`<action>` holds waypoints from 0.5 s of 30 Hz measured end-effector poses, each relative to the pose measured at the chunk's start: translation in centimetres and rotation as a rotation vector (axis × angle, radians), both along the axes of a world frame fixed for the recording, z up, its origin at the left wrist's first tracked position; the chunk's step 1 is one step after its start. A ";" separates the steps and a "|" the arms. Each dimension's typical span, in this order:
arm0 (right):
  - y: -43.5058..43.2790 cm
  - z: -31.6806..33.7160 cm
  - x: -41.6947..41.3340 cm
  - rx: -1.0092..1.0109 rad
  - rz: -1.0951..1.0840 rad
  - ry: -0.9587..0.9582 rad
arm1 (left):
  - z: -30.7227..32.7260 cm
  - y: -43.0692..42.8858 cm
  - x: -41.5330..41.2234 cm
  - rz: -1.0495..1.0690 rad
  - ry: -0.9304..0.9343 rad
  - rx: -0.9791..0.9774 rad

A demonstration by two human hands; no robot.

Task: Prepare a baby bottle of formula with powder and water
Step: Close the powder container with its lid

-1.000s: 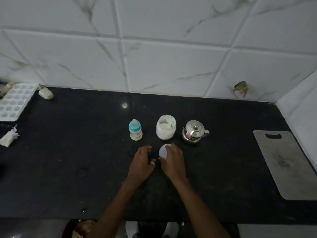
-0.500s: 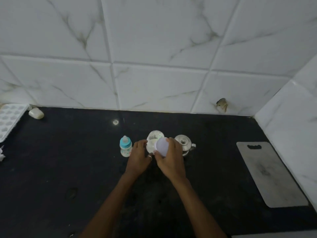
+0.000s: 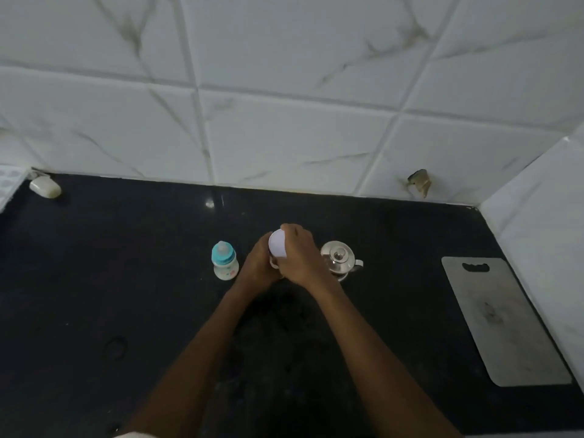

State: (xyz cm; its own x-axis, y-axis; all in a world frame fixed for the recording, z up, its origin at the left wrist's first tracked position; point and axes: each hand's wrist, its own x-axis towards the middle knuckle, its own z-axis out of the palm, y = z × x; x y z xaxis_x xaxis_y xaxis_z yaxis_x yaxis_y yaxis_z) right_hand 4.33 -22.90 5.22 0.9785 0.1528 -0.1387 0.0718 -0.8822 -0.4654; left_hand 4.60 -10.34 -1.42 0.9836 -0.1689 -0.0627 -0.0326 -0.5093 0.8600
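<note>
Baby bottle stands upright and capped on the desk, just left of the left grip, the nearer one, curled round the mostly hidden powder jar; right grip pinches the white lid over it, probably closing.

We are seeing the dark worktop carrying a baby bottle, with a steel pot and a cutting board at its three o'clock.
</note>
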 end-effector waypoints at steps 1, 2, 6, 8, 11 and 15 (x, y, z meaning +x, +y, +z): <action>-0.2 -0.2 0.1 0.006 0.006 0.002 | -0.2 -0.1 0.0 0.000 0.004 0.006; -0.3 -0.3 0.2 0.015 0.011 0.011 | -0.6 -0.1 0.0 0.005 0.006 0.006; -0.9 -0.3 0.8 -0.001 0.038 0.038 | -1.2 -0.4 -0.4 0.065 -0.011 -0.008; -1.0 -0.2 0.9 -0.026 0.044 0.035 | -1.4 -0.3 -0.4 0.071 -0.036 -0.020; -0.8 -0.2 0.9 -0.049 0.007 0.012 | -1.4 -0.2 -0.5 0.077 -0.042 -0.021; 0.2 -0.4 0.5 -0.212 -0.079 -0.123 | -1.4 -0.2 -0.5 0.077 -0.044 -0.029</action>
State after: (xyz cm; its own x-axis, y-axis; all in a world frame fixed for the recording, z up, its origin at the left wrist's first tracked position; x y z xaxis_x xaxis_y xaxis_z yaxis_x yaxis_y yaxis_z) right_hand 4.83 -22.74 4.80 0.9977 0.0558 -0.0386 0.0439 -0.9643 -0.2613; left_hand 4.06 -10.57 -2.87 0.9955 -0.0933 -0.0150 -0.0325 -0.4868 0.8729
